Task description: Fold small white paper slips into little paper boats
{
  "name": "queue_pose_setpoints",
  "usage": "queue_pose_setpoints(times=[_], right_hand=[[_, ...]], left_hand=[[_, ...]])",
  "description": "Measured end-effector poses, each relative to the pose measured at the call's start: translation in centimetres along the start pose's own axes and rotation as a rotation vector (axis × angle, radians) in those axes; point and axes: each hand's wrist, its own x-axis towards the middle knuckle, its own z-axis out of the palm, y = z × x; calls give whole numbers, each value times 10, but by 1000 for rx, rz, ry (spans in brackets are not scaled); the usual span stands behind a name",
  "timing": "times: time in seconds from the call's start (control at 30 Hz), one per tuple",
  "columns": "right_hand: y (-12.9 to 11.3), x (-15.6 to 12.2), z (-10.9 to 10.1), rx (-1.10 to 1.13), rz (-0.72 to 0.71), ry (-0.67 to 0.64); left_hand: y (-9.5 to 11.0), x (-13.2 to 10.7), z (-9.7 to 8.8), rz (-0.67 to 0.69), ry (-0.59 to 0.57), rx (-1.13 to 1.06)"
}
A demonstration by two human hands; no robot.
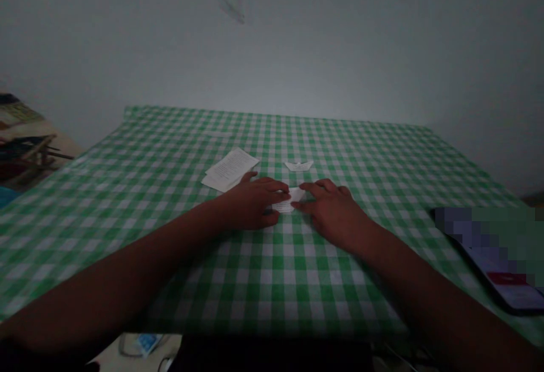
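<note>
Both hands rest on a green-and-white checked tablecloth [170, 151], meeting over a small folded piece of white paper [288, 201]. My left hand [250, 204] lies on the paper's left side with its fingers pressed down on it. My right hand [334, 210] presses the paper's right side with its fingertips. A small folded paper boat [299, 165] sits just beyond the hands. A short stack of printed paper slips [230, 169] lies to the left of the boat, close to my left hand.
A phone [505, 273] with a lit screen lies near the table's right edge. A plain white wall stands behind the table. Wooden furniture [25, 153] sits at the far left, beyond the table edge.
</note>
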Motion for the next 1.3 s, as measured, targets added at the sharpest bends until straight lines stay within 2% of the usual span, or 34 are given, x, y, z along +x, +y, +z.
queue_pose_setpoints(times=[0.2,0.37,0.43,0.5,0.6,0.83,1.07,1.2,1.3], right_hand=[[16,1,0,-65,159,7],[18,6,2,-35,203,78],[16,8,3,30,126,150],[14,9,4,144,-39,198],[11,10,7,286,-216,171],[11,8,4,359,-225,72],[17,5,3,364,-260,69],[17,5,3,371,-301,62],[15,3,-1,387,-327,44]], left_hand=[[-1,0,-3,10,-23,-8],[-1,0,-5,17,-29,-17],[-3,1,-5,27,-24,-31],[-7,2,-4,53,-25,-50],[-13,4,-4,102,-20,-82],[-24,12,2,179,81,-129],[-19,11,-3,192,57,-40],[-16,9,-6,245,60,-91],[-14,10,-3,235,92,-147]])
